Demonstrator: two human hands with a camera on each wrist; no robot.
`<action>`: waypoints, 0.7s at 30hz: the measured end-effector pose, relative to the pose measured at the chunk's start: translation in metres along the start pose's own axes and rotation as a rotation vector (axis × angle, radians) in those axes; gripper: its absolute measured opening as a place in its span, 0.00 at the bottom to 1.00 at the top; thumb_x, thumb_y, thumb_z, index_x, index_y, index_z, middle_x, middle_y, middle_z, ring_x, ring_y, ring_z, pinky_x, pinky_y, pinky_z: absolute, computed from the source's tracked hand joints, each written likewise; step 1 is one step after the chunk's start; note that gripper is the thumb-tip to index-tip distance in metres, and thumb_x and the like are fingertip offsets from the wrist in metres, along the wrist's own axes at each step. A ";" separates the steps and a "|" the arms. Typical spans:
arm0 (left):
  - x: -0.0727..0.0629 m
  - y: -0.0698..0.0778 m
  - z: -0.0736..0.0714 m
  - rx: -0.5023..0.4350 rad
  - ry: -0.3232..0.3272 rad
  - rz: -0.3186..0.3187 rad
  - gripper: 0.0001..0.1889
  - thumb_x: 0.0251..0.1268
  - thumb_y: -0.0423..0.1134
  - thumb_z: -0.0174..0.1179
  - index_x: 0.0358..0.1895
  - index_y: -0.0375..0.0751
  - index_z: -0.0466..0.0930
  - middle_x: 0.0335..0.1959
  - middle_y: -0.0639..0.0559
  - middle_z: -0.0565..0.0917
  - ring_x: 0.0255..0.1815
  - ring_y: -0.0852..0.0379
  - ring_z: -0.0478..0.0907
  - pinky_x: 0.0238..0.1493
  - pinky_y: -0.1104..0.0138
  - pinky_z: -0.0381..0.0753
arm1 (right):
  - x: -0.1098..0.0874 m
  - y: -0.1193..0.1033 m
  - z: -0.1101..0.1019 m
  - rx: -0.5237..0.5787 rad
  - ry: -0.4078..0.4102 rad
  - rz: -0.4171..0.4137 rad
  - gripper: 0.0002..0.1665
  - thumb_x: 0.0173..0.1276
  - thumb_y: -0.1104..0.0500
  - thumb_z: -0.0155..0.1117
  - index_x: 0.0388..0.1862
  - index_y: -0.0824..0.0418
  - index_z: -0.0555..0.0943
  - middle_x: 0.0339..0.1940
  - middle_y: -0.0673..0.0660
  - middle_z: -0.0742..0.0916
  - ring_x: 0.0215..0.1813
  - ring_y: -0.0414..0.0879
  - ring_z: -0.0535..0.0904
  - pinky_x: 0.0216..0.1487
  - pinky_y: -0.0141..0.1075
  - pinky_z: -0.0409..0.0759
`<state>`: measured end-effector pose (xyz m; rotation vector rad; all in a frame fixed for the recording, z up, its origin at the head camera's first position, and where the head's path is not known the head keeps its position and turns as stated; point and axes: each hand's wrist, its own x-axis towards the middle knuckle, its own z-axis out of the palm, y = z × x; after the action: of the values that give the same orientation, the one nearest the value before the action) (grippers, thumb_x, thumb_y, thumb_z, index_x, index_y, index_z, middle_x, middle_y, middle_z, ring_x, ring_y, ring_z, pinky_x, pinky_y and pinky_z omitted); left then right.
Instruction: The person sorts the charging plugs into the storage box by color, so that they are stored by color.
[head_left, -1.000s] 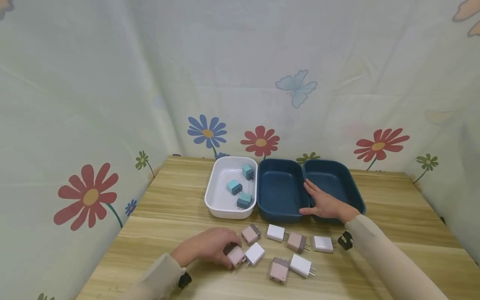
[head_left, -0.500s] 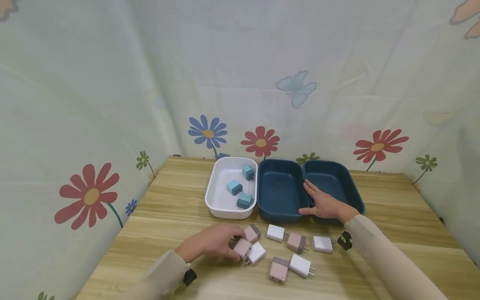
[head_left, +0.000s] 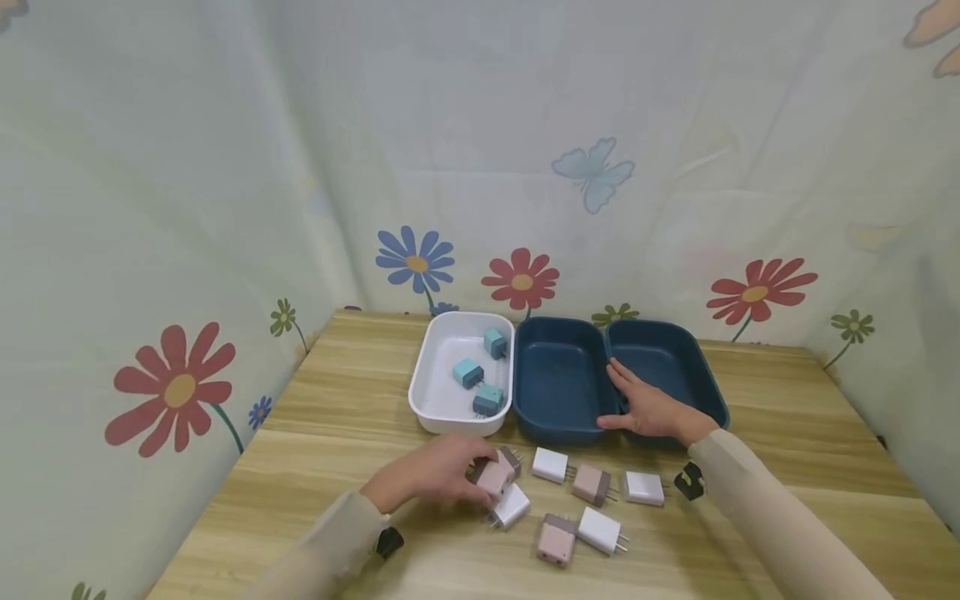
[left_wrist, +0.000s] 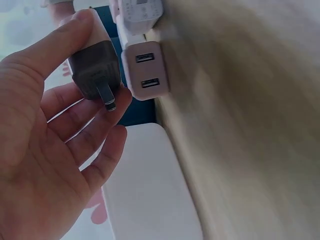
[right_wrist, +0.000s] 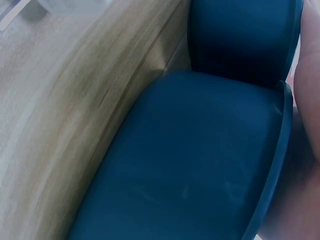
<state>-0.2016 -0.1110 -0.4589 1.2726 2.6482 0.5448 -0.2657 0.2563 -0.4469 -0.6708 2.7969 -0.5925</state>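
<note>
Left wrist view shows a pink charger with a grey prong end (left_wrist: 95,65) pinched between the thumb and fingers of the left hand (head_left: 438,472), the other fingers loosely bent beneath. It is over the near part of the desk (head_left: 337,400), next to another pink charger (head_left: 512,460) and a white charger (head_left: 512,507); whether it touches either I cannot tell. Further right lie two more pink chargers (head_left: 557,542) and three more white chargers (head_left: 600,531). Behind these stand three trays side by side: a white tray (head_left: 460,427) holding three teal chargers (head_left: 468,372), then a middle blue tray (head_left: 558,375) and a right blue tray (head_left: 667,367). The right hand (head_left: 651,410) lies with spread, outstretched fingers at the adjoining rims of the blue trays, holding no charger. Behind hangs a flowered cloth (head_left: 450,100).
</note>
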 end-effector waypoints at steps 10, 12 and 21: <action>0.020 0.006 -0.014 -0.041 0.021 -0.039 0.22 0.53 0.56 0.67 0.47 0.49 0.78 0.36 0.65 0.77 0.34 0.64 0.72 0.35 0.72 0.72 | -0.001 -0.003 -0.002 0.003 0.001 -0.005 0.63 0.58 0.35 0.65 0.74 0.71 0.46 0.76 0.67 0.47 0.71 0.65 0.53 0.64 0.57 0.58; 0.025 0.006 -0.017 -0.022 0.038 -0.042 0.22 0.54 0.56 0.67 0.47 0.49 0.78 0.36 0.64 0.77 0.35 0.64 0.72 0.36 0.72 0.72 | -0.002 -0.003 -0.002 -0.003 -0.002 -0.001 0.63 0.57 0.34 0.64 0.74 0.70 0.46 0.76 0.67 0.47 0.71 0.65 0.53 0.65 0.57 0.58; 0.052 0.004 -0.024 -0.010 0.099 -0.094 0.25 0.58 0.56 0.63 0.53 0.44 0.76 0.40 0.59 0.78 0.37 0.63 0.72 0.40 0.70 0.73 | -0.001 0.000 0.000 -0.001 -0.003 0.001 0.63 0.57 0.34 0.64 0.74 0.70 0.46 0.76 0.67 0.48 0.71 0.65 0.52 0.65 0.58 0.57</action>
<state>-0.2376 -0.0743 -0.4345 1.1402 2.7650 0.6210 -0.2651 0.2569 -0.4467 -0.6704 2.7943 -0.5891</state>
